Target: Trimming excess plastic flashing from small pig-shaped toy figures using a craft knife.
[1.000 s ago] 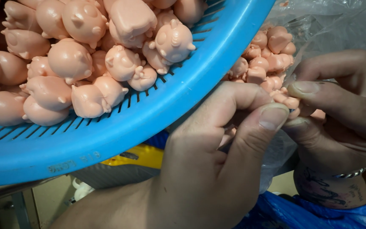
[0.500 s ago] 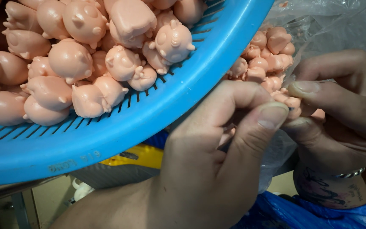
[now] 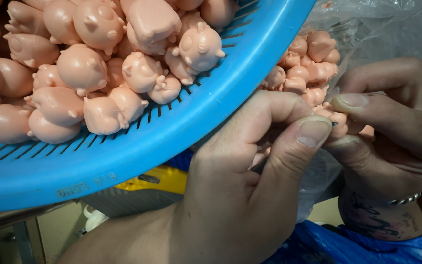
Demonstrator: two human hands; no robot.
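Our two hands pinch a small pink toy piece beside a basket of pig figures.

From the head camera, our left hand point(image 3: 240, 195) and right hand point(image 3: 391, 142) meet fingertip to fingertip, both closed on a small pink piece point(image 3: 337, 117), mostly hidden. It sits just beside the blue basket point(image 3: 181, 132) of pink pig figures point(image 3: 81, 68), before a clear bag point(image 3: 387, 29) holding more. It looks light, soft and rubbery; best pinched by its rounded body.

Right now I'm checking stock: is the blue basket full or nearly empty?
Full, in the part shown: the blue basket holds a heap of pink pig figures stacked several deep, hiding its slotted floor. Its far side is out of frame.
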